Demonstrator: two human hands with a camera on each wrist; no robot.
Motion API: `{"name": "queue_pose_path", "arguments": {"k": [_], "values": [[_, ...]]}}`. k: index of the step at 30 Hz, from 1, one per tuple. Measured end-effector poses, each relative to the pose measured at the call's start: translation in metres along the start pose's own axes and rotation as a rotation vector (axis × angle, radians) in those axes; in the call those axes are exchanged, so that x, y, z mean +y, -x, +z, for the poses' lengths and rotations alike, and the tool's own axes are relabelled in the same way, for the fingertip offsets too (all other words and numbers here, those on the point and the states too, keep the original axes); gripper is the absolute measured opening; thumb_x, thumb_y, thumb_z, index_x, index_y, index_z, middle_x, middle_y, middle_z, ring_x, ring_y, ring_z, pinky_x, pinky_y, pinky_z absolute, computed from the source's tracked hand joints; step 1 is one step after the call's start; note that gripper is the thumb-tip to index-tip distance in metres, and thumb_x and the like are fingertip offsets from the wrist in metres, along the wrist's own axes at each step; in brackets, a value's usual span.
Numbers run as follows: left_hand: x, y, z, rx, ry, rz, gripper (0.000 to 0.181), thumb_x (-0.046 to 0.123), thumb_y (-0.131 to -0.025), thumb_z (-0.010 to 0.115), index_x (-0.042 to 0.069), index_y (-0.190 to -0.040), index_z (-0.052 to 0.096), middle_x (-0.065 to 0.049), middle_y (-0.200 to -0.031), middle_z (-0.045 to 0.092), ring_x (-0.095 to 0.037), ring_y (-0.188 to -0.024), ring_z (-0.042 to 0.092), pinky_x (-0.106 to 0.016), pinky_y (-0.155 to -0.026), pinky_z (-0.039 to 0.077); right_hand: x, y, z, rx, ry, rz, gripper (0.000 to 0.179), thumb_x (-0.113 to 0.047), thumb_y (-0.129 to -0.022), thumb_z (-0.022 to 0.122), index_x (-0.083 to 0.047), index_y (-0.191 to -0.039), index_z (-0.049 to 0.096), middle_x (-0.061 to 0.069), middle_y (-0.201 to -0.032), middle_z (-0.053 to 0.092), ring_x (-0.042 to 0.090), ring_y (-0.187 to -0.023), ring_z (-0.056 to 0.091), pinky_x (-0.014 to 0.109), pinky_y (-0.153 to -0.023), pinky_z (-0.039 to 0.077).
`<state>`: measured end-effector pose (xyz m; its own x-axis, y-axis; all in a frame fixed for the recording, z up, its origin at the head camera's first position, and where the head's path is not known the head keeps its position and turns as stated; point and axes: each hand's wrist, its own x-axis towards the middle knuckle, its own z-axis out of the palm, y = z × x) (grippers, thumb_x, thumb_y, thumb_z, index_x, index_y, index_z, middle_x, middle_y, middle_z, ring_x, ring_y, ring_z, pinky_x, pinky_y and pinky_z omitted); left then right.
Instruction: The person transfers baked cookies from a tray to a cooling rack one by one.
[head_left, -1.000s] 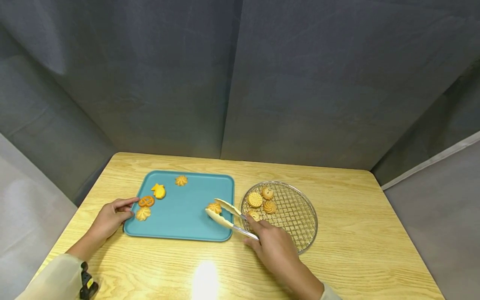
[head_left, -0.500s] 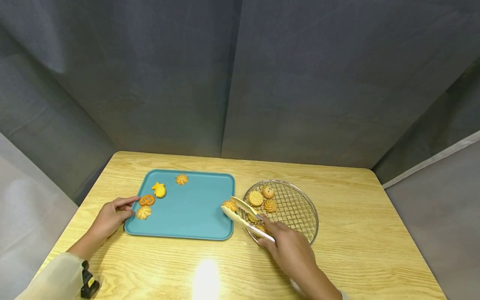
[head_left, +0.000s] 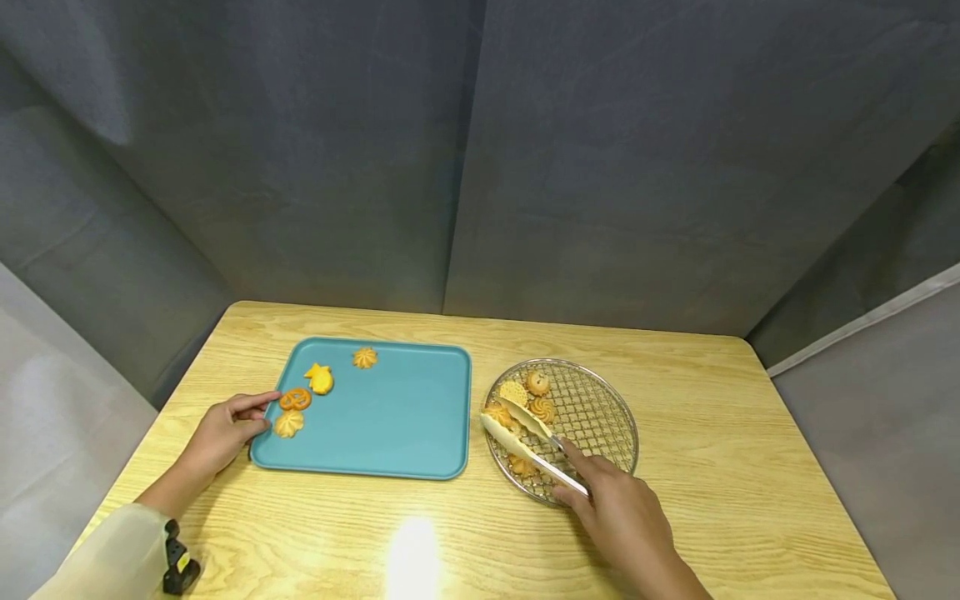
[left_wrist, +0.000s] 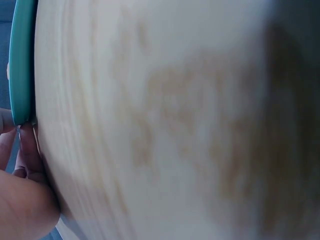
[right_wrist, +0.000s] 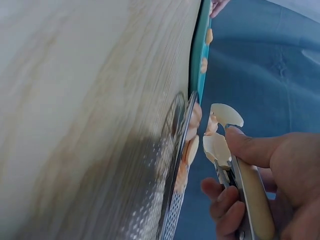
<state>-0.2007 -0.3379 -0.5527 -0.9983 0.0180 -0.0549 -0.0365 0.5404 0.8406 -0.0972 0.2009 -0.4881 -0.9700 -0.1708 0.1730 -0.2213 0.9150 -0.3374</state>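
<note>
In the head view, my right hand [head_left: 626, 517] grips metal tongs [head_left: 555, 475] with cream tips. Between those tips is a ridged cookie [head_left: 497, 413], over the left part of a round wire rack [head_left: 600, 433]. The right wrist view shows the tongs [right_wrist: 255, 200] held above the rack, thumb on one arm and fingers curled round the other. My left hand [head_left: 217, 437] pinches the left edge of the teal tray [head_left: 390, 417], fingertips beside a pretzel [head_left: 295, 399]. Only the tray's corner [left_wrist: 22, 75] and part of that hand appear in the left wrist view.
A pale ridged cookie [head_left: 288, 424], a fish-shaped yellow cookie [head_left: 320, 379] and a flower-shaped cookie [head_left: 365, 357] lie on the tray. The rack bears several cookies, among them a swirled one [head_left: 542, 409] and a round one [head_left: 537, 382]. Grey curtains [head_left: 600, 167] enclose the wooden table [head_left: 712, 467].
The right hand has moved right, carrying the ridged cookie in the tongs from the tray's right side to over the rack. The left hand stays at the tray's edge.
</note>
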Motion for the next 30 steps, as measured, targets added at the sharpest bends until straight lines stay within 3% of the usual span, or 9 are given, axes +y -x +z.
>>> {"name": "queue_pose_path", "arguments": {"k": [7, 9, 10, 17, 25, 30], "values": [[0.000, 0.000, 0.001, 0.002, -0.009, -0.005, 0.046, 0.001, -0.095, 0.067, -0.003, -0.141, 0.061, -0.020, -0.114, 0.061, -0.010, -0.086, 0.051, -0.022, -0.064, 0.047, 0.014, 0.013, -0.009, -0.011, 0.014, 0.035, 0.062, -0.036, -0.089, 0.081, -0.015, -0.145, 0.062, 0.012, -0.117, 0.074, 0.025, -0.081, 0.072, 0.042, -0.065, 0.057], [0.000, 0.000, 0.001, 0.002, -0.007, -0.006, 0.046, 0.001, -0.095, 0.066, -0.003, -0.141, 0.061, -0.020, -0.115, 0.061, -0.010, -0.086, 0.050, -0.022, -0.064, 0.047, 0.018, 0.016, -0.012, -0.032, 0.013, 0.059, 0.062, -0.036, -0.091, 0.080, -0.017, -0.146, 0.061, 0.008, -0.112, 0.074, 0.019, -0.072, 0.066, 0.038, -0.060, 0.053], [0.000, 0.000, 0.000, 0.003, -0.004, -0.007, 0.046, 0.000, -0.096, 0.066, -0.003, -0.141, 0.061, -0.020, -0.115, 0.061, -0.010, -0.086, 0.050, -0.022, -0.064, 0.046, 0.019, 0.018, -0.013, -0.028, 0.020, 0.063, 0.062, -0.036, -0.091, 0.080, -0.017, -0.146, 0.061, 0.008, -0.114, 0.074, 0.021, -0.077, 0.069, 0.041, -0.062, 0.055], [-0.001, 0.000, 0.000, 0.003, -0.005, -0.001, 0.047, 0.000, -0.095, 0.065, -0.003, -0.141, 0.061, -0.018, -0.113, 0.060, -0.010, -0.086, 0.051, -0.022, -0.063, 0.046, 0.030, 0.026, -0.020, -0.065, 0.054, 0.097, 0.063, -0.038, -0.091, 0.079, -0.019, -0.148, 0.060, -0.002, -0.098, 0.070, 0.008, -0.061, 0.048, 0.031, -0.054, 0.042], [-0.003, -0.001, -0.001, 0.003, 0.000, 0.001, 0.046, 0.000, -0.095, 0.066, -0.003, -0.141, 0.061, -0.020, -0.116, 0.060, -0.008, -0.087, 0.052, -0.022, -0.064, 0.048, 0.039, 0.034, -0.029, -0.103, 0.082, 0.119, 0.064, -0.044, -0.091, 0.077, -0.017, -0.147, 0.061, -0.004, -0.087, 0.065, 0.010, -0.062, 0.049, 0.037, -0.056, 0.045], [-0.004, -0.001, -0.001, 0.006, -0.014, 0.003, 0.046, 0.002, -0.095, 0.067, -0.002, -0.141, 0.062, -0.021, -0.120, 0.061, -0.005, -0.090, 0.054, -0.020, -0.069, 0.050, 0.042, 0.037, -0.029, -0.110, 0.102, 0.105, 0.064, -0.039, -0.088, 0.081, -0.017, -0.145, 0.062, -0.004, -0.088, 0.066, 0.010, -0.063, 0.051, 0.039, -0.057, 0.047]]}}
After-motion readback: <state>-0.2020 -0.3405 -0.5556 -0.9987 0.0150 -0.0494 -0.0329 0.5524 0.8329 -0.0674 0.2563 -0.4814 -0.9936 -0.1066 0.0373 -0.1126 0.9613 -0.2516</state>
